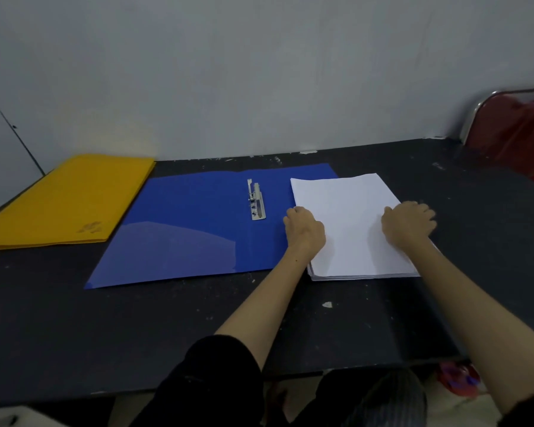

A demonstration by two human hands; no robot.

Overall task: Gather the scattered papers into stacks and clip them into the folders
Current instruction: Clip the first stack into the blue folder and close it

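A stack of white papers (349, 211) lies on the black table, overlapping the right edge of an open blue folder (191, 229). The folder's metal clip (256, 201) sits along its spine, left of the papers. My left hand (304, 228) grips the stack's left edge with curled fingers. My right hand (409, 221) grips the stack's right edge the same way. Yellow folders (71, 198) lie closed in a pile at the far left.
The black table (136, 328) meets a grey wall at the back. A red chair (518, 131) stands at the far right corner. The table's front edge runs just above my knees, with a red and blue object (457, 380) below it.
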